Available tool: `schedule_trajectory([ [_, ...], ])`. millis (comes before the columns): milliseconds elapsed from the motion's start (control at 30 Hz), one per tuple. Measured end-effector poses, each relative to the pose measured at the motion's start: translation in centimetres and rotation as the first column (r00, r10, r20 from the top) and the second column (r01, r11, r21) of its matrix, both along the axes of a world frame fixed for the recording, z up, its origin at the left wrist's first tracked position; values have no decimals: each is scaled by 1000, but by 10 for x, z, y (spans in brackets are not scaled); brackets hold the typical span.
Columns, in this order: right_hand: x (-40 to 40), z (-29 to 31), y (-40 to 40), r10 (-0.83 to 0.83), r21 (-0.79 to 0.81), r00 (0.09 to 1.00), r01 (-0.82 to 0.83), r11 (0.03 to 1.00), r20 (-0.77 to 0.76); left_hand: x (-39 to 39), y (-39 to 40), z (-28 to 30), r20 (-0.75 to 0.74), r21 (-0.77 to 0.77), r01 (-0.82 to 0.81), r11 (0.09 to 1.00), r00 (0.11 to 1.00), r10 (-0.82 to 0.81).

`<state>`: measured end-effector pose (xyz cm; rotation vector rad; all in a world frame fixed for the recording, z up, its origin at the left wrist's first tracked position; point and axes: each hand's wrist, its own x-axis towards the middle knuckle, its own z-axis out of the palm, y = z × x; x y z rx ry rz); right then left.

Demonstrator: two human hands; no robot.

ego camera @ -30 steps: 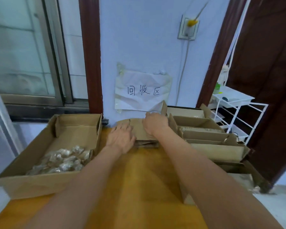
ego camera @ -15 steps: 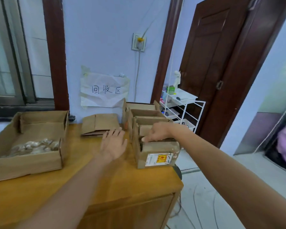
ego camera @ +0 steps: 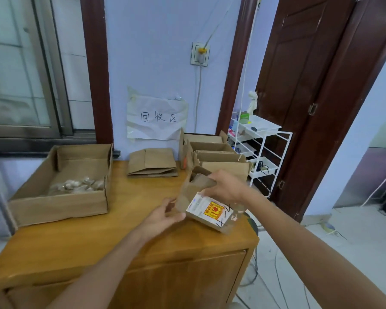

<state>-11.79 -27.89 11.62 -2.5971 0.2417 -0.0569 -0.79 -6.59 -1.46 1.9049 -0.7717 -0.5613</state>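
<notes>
**Small labelled box (ego camera: 206, 211) held in two grips**

The box hung tilted above the tabletop (ego camera: 120, 221), near its right front corner. The right grip (ego camera: 226, 186) clasped the box's upper edge, and the left grip (ego camera: 163, 216) clasped its lower left corner. Flattened cardboard (ego camera: 153, 162) lay behind, against the wall.

A large open carton (ego camera: 60, 206) sat along the left edge of the wooden cabinet (ego camera: 98, 239), with clear-wrapped packets (ego camera: 76, 186) piled on its floor. A stack of flattened cardboard (ego camera: 153, 162) lay at the middle of the back edge. Three open cartons (ego camera: 227, 168) stood in a row at the back right corner. On the wall behind hung a crumpled paper sign (ego camera: 157, 118) below a socket (ego camera: 200, 53). A white wire rack (ego camera: 267, 152) stood beside the cabinet's right edge, near a dark door (ego camera: 310, 85).
</notes>
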Motion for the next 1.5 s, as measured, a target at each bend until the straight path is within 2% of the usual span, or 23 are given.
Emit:
schedule_trajectory([
  [67,-4,5,14,-18,304,995,-13,953,99,-7,13,0,-129,-106,14,994,991,-28],
  [133,-7,6,27,-91,548,979,-24,836,181,-12,26,-4,-190,-182,-34,983,982,-1],
  [233,-3,-13,45,-274,852,934,-55,520,228,-19,47,-2,-267,-309,-135,941,962,51],
  [300,5,-35,55,-388,950,901,-72,305,193,-25,60,5,-265,-357,-161,920,962,65],
  [367,10,-57,63,-437,988,888,-103,116,144,-33,68,17,-207,-340,-169,925,973,101],
  [400,10,-66,67,-420,993,900,-111,42,118,-34,71,21,-164,-323,-210,923,973,164],
  [433,9,-75,70,-368,993,923,-114,14,111,-37,74,29,-120,-318,-273,908,962,247],
  [467,8,-82,72,-319,995,942,-95,34,101,-37,78,35,-87,-329,-352,876,935,344],
  [500,7,-89,73,-299,993,952,-38,108,69,-38,84,44,-58,-361,-420,833,901,429],
  [567,5,-102,75,-383,940,923,147,306,-20,-33,99,56,35,-428,-487,762,833,552],
  [600,4,-106,76,-461,880,887,238,412,-24,-31,106,62,118,-434,-481,761,808,578],
  [667,-1,-102,81,-553,709,824,318,630,123,-27,118,70,314,-427,-436,792,750,582],
  [733,-9,-91,91,-449,546,827,215,810,339,-29,122,76,490,-389,-390,834,679,546],
  [833,-22,-58,118,-170,343,840,-20,939,515,-32,120,80,668,-268,-342,901,607,430],
  [933,-28,-42,135,8,158,830,-115,981,557,-39,115,85,806,-188,-308,932,494,326],
  [1067,-36,-42,134,27,-44,796,-1,999,605,-55,110,93,899,-109,-330,938,369,235],
  [1133,-41,-40,129,83,-214,767,72,974,637,-59,110,95,927,-49,-359,932,331,177],
  [1300,-46,-39,120,238,-544,800,128,829,551,-60,103,94,930,68,-389,919,359,83],
  [1400,-46,-41,122,273,-611,822,110,784,500,-58,100,91,929,65,-397,915,358,90],
  [1500,-46,-35,124,307,-656,801,137,742,514,-56,97,91,925,78,-400,913,370,82],
])
